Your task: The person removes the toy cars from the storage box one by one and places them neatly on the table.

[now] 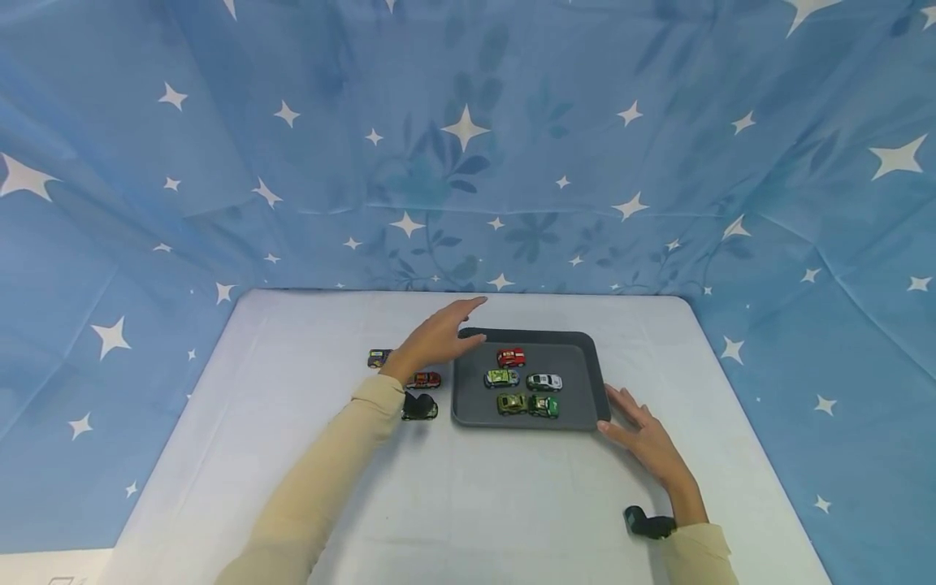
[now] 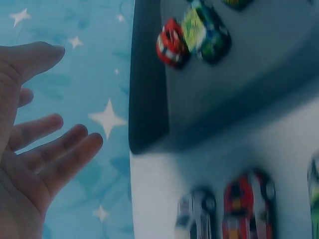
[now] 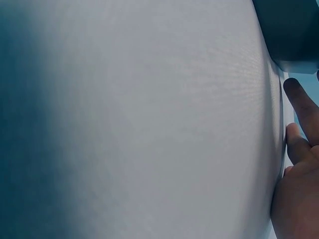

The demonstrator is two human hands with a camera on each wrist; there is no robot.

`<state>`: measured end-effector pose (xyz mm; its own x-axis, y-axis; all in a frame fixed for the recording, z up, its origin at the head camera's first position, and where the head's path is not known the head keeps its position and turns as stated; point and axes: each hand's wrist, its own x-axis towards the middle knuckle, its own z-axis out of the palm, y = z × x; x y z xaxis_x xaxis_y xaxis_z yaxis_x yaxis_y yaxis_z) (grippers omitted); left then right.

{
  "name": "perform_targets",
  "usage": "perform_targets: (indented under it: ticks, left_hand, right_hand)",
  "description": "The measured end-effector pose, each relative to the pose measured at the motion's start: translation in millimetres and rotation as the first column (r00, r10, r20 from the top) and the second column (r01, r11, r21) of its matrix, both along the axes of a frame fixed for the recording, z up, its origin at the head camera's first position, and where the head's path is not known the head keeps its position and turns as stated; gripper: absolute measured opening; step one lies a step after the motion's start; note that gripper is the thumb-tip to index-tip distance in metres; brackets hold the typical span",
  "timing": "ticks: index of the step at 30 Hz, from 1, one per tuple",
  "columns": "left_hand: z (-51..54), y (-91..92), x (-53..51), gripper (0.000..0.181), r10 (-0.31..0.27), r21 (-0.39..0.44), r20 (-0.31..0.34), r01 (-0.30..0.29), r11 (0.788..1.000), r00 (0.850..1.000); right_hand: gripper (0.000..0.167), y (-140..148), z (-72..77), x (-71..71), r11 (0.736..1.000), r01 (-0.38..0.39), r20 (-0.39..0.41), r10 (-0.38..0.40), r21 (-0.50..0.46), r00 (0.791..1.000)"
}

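Note:
A dark grey tray [image 1: 478, 418] lies on the white table, with several toy cars in it. Among them are a red car [image 1: 511, 357], a lime-green car [image 1: 501, 379], a white car [image 1: 544, 382], an olive car [image 1: 512, 404] and a green car [image 1: 543, 406]. My left hand [image 1: 437, 335] hovers at the tray's upper left corner, fingers extended and nothing held, as the left wrist view confirms. At the lower right corner, my right hand [image 1: 647, 439] has its fingers spread against or just beside the tray's rim; exact contact is unclear.
Left of the tray are 3 more toy cars: a dark one [image 1: 378, 358], a red-orange one [image 1: 426, 380] and one [image 1: 420, 413] partly hidden by the left wrist camera. A blue starry cloth [image 1: 468, 171] hangs behind the white table [image 1: 497, 504].

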<state>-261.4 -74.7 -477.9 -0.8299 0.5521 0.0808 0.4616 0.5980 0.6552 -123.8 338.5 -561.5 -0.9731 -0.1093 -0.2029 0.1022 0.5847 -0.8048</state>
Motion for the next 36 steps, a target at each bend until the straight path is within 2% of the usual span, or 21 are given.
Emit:
perform_targets:
  ticks: [10, 15, 20, 29, 36]
  left_hand:
    - [0.7, 48.1, 0.4, 0.070, -0.094, -0.059, -0.003, 0.093, 0.994, 0.996]
    - [-3.4, 63.5, 4.6, 0.069, -0.131, -0.080, 0.015, 0.132, 0.988, 0.991]
    - [-7.1, 79.0, 9.0, 0.067, -0.167, -0.112, 0.003, 0.166, 0.980, 0.986]
    - [-10.7, 104.5, 13.1, 0.064, -0.175, -0.181, 0.005, 0.173, 0.968, 0.985]
    - [-20.6, 118.6, 18.8, 0.057, -0.189, -0.246, -0.005, 0.182, 0.952, 0.982]
  right_hand:
    - [0.084, 1.4, 2.1, 2.1, 1.000, 0.014, 0.021, -0.014, -0.002, 1.000]
    - [0.084, 0.9, -0.3, 3.3, 1.000, 0.023, 0.038, -0.023, 0.004, 0.999]
    - [0.084, 0.0, -1.3, 3.3, 1.000, 0.027, 0.051, -0.027, 0.014, 0.998]
    - [0.083, -1.9, 0.1, -2.9, 1.000, 0.027, 0.011, -0.027, 0.003, 1.000]
    - [0.082, -1.8, 0.3, -2.5, 1.000, 0.025, 0.009, -0.025, -0.003, 1.000]
